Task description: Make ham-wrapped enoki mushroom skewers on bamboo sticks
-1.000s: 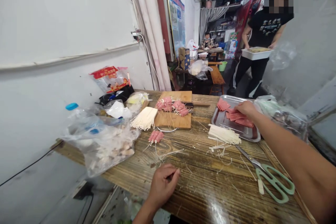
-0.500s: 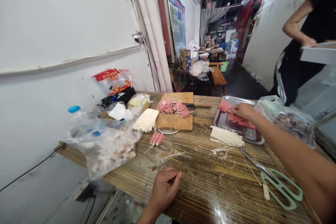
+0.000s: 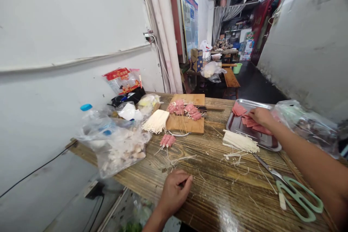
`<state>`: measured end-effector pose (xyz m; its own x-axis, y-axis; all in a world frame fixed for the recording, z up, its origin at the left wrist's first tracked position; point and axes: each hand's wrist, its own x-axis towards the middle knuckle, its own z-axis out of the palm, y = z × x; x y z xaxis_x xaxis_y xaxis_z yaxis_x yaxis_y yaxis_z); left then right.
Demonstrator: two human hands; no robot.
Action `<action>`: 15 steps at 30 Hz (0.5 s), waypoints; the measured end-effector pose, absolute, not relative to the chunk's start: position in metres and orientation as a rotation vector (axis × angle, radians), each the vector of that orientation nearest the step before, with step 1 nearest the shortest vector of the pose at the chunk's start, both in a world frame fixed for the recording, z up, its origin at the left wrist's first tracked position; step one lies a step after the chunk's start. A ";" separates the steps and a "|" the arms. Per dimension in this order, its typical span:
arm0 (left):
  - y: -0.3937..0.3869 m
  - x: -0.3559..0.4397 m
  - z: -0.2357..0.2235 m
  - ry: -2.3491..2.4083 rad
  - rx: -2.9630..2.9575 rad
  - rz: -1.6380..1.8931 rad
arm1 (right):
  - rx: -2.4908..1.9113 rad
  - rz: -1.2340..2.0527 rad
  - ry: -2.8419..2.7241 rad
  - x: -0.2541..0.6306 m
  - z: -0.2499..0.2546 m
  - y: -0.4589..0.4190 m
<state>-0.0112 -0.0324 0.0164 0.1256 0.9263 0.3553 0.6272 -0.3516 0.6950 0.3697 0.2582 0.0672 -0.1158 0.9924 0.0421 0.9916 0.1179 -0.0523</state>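
My right hand [image 3: 260, 116] reaches into a metal tray [image 3: 236, 125] and rests on a pile of pink meat slices [image 3: 251, 122]; its fingers curl down onto them. My left hand [image 3: 175, 190] lies on the wooden table [image 3: 212, 188] near the front edge, fingers pinched together on a thin stick I can barely make out. A bundle of white enoki mushrooms [image 3: 239, 141] lies just in front of the tray. Green-handled scissors [image 3: 296, 194] lie to the right of my left hand.
A cutting board [image 3: 187, 123] carries skewered meat rolls [image 3: 186, 110]; one more skewer [image 3: 167, 140] lies before it. Another enoki bundle [image 3: 157, 121] and plastic bags [image 3: 116, 145] crowd the left side by the wall. A clear bag [image 3: 304, 123] sits at the right. A person sits far back.
The person carrying a white tray at the right has walked out of view. My right hand has stayed on the meat slices and my left hand has barely moved.
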 end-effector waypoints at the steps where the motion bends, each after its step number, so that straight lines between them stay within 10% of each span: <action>1: -0.032 -0.011 0.017 1.502 2.032 1.087 | -2.025 0.049 -2.297 0.371 0.067 0.258; 15: -0.032 -0.011 0.018 1.492 2.022 1.095 | -1.857 0.346 -1.552 0.372 0.076 0.248</action>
<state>-0.0108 -0.0323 0.0175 0.1248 0.9270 0.3538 0.6156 -0.3520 0.7051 0.3720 0.2481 0.0756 0.2528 0.9428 0.2174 0.7612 -0.0551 -0.6462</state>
